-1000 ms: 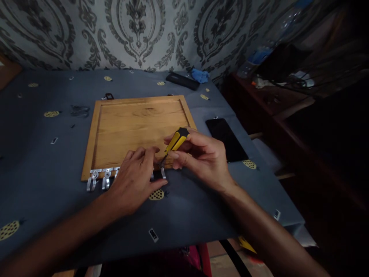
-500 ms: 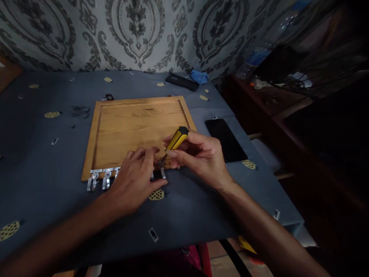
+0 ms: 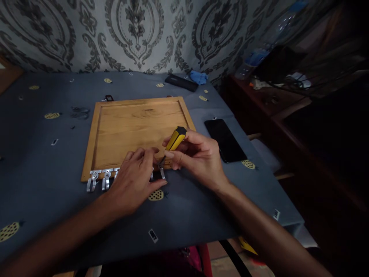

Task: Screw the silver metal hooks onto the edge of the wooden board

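Note:
A wooden board [image 3: 138, 127] with a raised frame lies on the table. Along its near edge sits a row of silver metal hooks [image 3: 107, 179], their curved ends sticking out toward me. My left hand [image 3: 134, 179] rests over the middle of that row and hides some of them. Its thumb and forefinger straddle the rightmost metal hook [image 3: 162, 173]. In my right hand [image 3: 198, 156] is a small screwdriver [image 3: 176, 138] with a yellow and black handle, pinched between thumb and fingers. It tilts down to the left, its tip at the top of that same hook.
A black phone [image 3: 226, 140] lies right of the board. Behind are a black case [image 3: 181, 82] and a blue cloth [image 3: 198, 77]. Small dark metal pieces [image 3: 79, 112] lie to the left. A plastic bottle [image 3: 256, 57] stands on the dark red furniture [image 3: 245, 86] at right.
Very little differs. The screwdriver and my right hand have shifted slightly to the left, the tip staying at the rightmost hook. My left hand keeps its place.

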The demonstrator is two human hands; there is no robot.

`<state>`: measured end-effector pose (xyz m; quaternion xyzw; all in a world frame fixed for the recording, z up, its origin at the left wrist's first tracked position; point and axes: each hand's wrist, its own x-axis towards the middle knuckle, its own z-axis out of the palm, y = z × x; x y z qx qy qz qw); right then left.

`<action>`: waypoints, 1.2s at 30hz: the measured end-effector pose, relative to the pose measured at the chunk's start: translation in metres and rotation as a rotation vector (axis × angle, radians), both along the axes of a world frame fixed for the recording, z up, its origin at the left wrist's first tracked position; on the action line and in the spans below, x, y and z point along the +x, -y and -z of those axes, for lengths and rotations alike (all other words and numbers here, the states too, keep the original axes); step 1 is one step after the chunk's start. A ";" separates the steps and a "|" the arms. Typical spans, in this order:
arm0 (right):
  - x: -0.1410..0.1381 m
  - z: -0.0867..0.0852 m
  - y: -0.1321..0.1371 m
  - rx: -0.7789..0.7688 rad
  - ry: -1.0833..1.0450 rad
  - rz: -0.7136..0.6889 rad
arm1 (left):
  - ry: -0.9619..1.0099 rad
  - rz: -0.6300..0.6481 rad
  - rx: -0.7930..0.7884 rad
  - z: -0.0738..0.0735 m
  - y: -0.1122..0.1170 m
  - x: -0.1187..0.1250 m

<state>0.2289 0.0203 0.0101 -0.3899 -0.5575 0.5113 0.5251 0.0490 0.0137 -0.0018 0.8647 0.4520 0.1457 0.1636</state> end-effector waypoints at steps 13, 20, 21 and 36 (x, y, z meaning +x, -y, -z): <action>0.001 -0.004 -0.001 0.152 0.084 0.245 | -0.001 -0.003 0.001 0.001 0.001 0.000; 0.000 0.001 0.000 0.138 0.021 0.169 | -0.007 0.015 0.014 0.000 0.001 0.000; 0.000 0.001 0.000 0.137 0.016 0.163 | -0.007 0.015 0.015 0.001 0.001 0.000; 0.007 -0.008 0.001 0.132 0.101 -0.034 | 0.005 0.008 0.033 0.003 0.001 0.000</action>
